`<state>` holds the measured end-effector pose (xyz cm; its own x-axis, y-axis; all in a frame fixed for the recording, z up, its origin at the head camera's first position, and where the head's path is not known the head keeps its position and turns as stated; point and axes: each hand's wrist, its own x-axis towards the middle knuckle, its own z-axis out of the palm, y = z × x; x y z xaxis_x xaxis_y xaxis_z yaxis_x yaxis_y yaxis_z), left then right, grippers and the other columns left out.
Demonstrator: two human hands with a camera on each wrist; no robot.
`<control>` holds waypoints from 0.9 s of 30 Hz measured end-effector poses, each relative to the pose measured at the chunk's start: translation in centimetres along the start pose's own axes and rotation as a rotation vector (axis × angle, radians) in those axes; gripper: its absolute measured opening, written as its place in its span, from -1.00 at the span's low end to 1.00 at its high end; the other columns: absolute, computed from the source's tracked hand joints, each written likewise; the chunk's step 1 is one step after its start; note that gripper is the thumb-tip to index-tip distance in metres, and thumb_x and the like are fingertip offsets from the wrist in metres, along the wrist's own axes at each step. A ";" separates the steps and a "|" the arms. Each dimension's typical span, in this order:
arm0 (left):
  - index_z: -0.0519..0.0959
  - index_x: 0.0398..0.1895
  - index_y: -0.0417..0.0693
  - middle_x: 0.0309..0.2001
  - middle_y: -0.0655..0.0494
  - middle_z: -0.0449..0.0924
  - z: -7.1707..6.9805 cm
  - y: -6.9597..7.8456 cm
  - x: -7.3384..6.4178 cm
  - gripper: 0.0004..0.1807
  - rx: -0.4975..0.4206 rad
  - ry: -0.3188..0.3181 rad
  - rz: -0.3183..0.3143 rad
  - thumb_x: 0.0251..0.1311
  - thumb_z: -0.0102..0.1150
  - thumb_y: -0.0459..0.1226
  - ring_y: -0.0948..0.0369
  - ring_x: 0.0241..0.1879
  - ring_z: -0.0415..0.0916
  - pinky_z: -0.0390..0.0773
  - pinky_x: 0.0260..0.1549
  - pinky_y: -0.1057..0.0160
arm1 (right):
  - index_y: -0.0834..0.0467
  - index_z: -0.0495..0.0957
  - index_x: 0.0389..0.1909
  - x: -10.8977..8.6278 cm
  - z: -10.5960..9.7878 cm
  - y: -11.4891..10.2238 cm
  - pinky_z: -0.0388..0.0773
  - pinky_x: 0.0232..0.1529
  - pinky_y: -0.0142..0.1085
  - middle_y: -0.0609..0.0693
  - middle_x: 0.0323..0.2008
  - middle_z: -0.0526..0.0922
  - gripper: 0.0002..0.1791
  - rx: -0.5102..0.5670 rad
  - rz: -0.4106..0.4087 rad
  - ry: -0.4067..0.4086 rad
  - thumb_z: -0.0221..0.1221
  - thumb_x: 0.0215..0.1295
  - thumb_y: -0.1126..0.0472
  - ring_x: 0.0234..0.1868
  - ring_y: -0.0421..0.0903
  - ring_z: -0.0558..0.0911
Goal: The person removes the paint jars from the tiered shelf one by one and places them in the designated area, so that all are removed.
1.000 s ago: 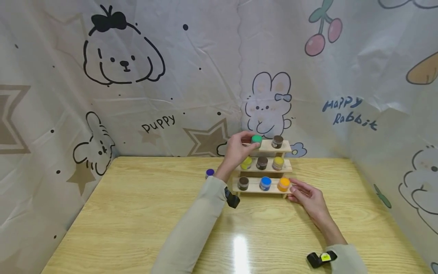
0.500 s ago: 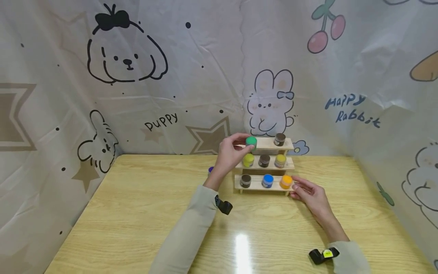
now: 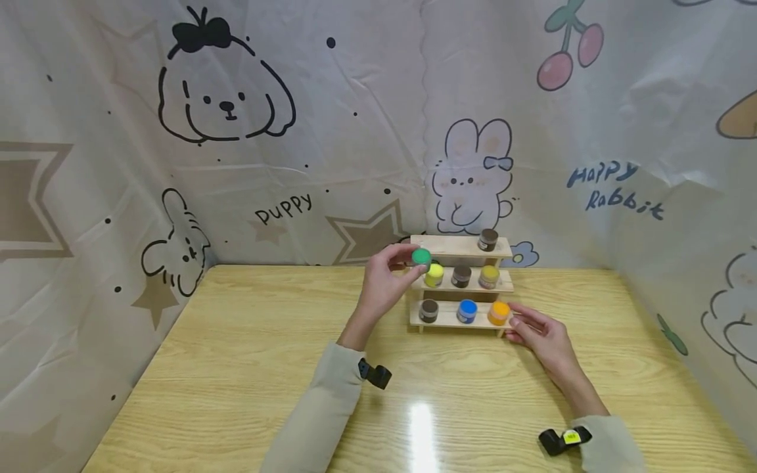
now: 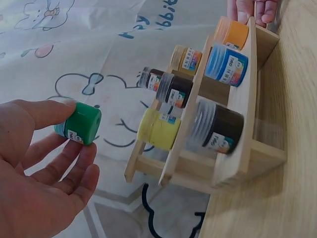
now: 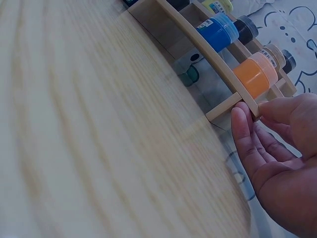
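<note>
Between thumb and fingers, my left hand [image 3: 384,279] pinches a small green paint jar [image 4: 81,124], held off the left end of a three-tier wooden rack [image 3: 452,247]. My right hand [image 3: 547,345] grips the right end of the rack's lowest shelf, thumb on one side and fingers on the other, as the right wrist view shows. Right beside those fingers stands an orange jar [image 5: 256,74]. A blue jar [image 3: 466,311] and a dark jar [image 3: 428,311] share that shelf. The middle shelf carries a bright yellow jar [image 3: 434,275], a dark one and a darker yellow one.
One dark jar [image 3: 487,240] stands at the right of the top shelf. The rack is on a wood-grain table [image 3: 236,368], near its back edge. A printed cloth [image 3: 355,151] with cartoon drawings hangs close behind and along both sides.
My left hand has carried the green jar left and down, away from the top shelf. A purple jar seen left of the rack earlier is now hidden behind the left hand. The right hand keeps its grip.
</note>
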<state>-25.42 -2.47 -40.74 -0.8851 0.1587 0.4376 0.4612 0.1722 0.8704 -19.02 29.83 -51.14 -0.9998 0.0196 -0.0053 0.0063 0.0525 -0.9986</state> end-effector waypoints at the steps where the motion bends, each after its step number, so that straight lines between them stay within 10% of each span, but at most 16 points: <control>1: 0.66 0.09 -0.18 -0.03 -0.02 0.70 -0.2 -0.2 -0.3 -0.63 0.002 0.009 -0.006 0.23 0.44 -0.35 0.08 -0.04 0.65 0.63 0.05 -0.07 | 0.45 0.28 0.44 0.0 0.0 0.0 0.69 -0.08 -0.32 -0.35 -0.05 0.69 -0.36 0.004 -0.001 -0.001 0.20 0.50 0.20 -0.19 -0.22 0.76; 27: 0.65 0.09 -0.27 0.02 -0.13 0.68 -6.0 -3.0 -3.5 -0.63 0.030 0.128 -0.023 0.22 0.43 -0.41 -0.03 0.04 0.63 0.57 0.08 -0.21 | 0.48 0.27 0.43 0.1 -0.2 0.1 0.69 -0.09 -0.32 -0.28 -0.04 0.72 -0.36 0.074 -0.015 -0.021 0.22 0.49 0.25 -0.19 -0.21 0.76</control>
<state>-24.12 -9.42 -43.51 -0.8951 0.0295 0.4449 0.4411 0.2041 0.8740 -19.16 29.99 -51.18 -1.0000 -0.0019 0.0089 -0.0089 -0.0210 -0.9997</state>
